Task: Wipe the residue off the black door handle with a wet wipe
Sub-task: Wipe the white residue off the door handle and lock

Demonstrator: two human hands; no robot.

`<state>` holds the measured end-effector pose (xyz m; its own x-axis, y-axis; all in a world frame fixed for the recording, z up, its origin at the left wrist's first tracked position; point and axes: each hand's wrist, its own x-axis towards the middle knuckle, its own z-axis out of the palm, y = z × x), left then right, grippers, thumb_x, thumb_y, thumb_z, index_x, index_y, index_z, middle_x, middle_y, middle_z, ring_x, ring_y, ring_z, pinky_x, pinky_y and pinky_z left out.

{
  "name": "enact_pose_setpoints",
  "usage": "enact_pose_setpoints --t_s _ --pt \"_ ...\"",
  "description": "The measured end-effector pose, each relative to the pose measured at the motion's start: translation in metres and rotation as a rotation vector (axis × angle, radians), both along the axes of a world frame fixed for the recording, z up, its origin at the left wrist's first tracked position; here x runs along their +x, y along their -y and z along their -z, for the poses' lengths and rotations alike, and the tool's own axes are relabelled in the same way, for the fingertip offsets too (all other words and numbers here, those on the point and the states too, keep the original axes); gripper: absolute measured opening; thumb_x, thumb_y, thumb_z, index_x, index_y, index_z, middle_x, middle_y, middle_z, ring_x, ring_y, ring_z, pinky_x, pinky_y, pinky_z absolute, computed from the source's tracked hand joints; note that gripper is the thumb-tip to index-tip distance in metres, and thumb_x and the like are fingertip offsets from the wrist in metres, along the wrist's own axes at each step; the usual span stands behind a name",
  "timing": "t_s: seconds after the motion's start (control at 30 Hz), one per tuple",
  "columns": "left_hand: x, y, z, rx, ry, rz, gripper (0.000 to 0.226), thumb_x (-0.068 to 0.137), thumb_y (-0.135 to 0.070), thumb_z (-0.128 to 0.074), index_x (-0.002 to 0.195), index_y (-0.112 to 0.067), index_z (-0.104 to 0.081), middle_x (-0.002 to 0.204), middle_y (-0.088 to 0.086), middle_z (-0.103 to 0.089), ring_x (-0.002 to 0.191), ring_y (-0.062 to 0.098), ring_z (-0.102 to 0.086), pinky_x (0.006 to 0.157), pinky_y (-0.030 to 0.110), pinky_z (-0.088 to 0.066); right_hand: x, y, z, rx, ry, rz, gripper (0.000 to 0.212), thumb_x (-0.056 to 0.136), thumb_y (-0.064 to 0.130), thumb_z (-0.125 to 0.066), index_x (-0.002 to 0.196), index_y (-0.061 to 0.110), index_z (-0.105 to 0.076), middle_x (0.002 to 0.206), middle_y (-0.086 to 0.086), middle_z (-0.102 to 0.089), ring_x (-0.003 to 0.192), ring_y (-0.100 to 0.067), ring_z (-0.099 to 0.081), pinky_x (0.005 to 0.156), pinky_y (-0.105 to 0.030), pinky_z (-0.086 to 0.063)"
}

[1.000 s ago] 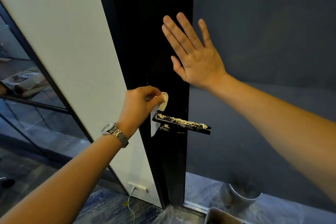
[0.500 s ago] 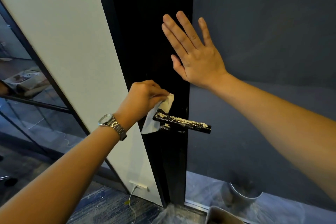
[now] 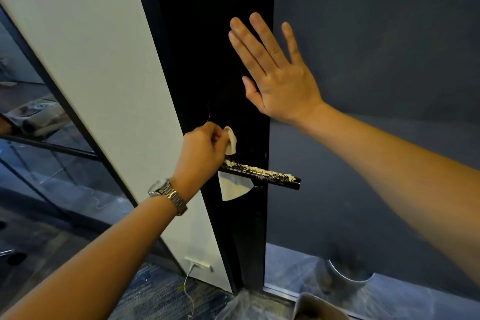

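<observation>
A black lever door handle (image 3: 270, 176) juts from the black door (image 3: 218, 47), its top speckled with pale crumbly residue. My left hand (image 3: 201, 154), a metal watch on its wrist, pinches a white wet wipe (image 3: 235, 187) at the handle's left end near the door. The wipe shows above the fingers and hangs down behind the handle. My right hand (image 3: 275, 73) lies flat with straight fingers against the door's edge above the handle.
A white wall panel (image 3: 98, 73) stands left of the door, with a glass partition (image 3: 39, 125) further left. A dark blue wall (image 3: 376, 60) is on the right. A bin rim (image 3: 311, 301) and clear plastic (image 3: 241, 304) sit on the floor below.
My left hand has shifted right over the handle's inner end, and the wipe now hangs below and behind the handle instead of to its left. My right hand stays flat on the door.
</observation>
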<state>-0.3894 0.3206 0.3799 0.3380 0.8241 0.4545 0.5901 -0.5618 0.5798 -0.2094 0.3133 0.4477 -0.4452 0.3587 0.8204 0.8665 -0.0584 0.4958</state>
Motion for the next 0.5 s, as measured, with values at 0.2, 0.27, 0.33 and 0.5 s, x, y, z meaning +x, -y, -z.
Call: enact_pose_setpoints --t_s 0.2,0.27,0.33,0.5 --pt "0.001 -0.001 -0.018 -0.013 0.063 -0.031 0.018 0.088 -0.016 -0.056 0.085 -0.001 -0.066 0.067 -0.001 -0.060 0.049 -0.001 -0.050 0.053 0.001 -0.040 0.000 0.000 0.000 -0.012 -0.004 -0.005 0.055 0.095 0.030 -0.038 0.145 0.010 -0.034 0.150 -0.008 -0.039 0.138 -0.029 -0.037 0.112 -0.050 -0.020" --pt "0.004 -0.002 -0.032 0.132 0.119 0.013 0.013 0.084 -0.015 -0.063 0.085 -0.003 -0.069 0.077 0.005 -0.066 0.064 0.004 -0.056 0.062 -0.001 -0.042 0.001 -0.001 0.000 -0.010 -0.001 0.003 0.055 0.094 0.030 -0.039 0.145 0.010 -0.033 0.150 -0.008 -0.039 0.138 -0.029 -0.037 0.112 -0.050 -0.021" --pt "0.005 -0.008 -0.034 0.201 0.148 0.030 0.013 0.079 -0.015 -0.065 0.081 -0.003 -0.070 0.080 0.011 -0.069 0.071 0.014 -0.061 0.067 0.005 -0.045 0.001 -0.001 0.000 -0.008 0.000 -0.001 0.056 0.094 0.030 -0.040 0.145 0.009 -0.033 0.149 -0.008 -0.040 0.138 -0.029 -0.037 0.112 -0.050 -0.022" --pt "-0.003 -0.012 -0.015 0.159 0.054 0.079 0.034 0.077 -0.033 -0.057 0.072 -0.001 -0.065 0.071 0.015 -0.067 0.063 0.023 -0.061 0.061 0.027 -0.048 0.000 -0.001 0.000 -0.014 -0.008 -0.009 0.054 0.095 0.030 -0.037 0.145 0.010 -0.034 0.150 -0.008 -0.039 0.138 -0.029 -0.037 0.112 -0.050 -0.021"
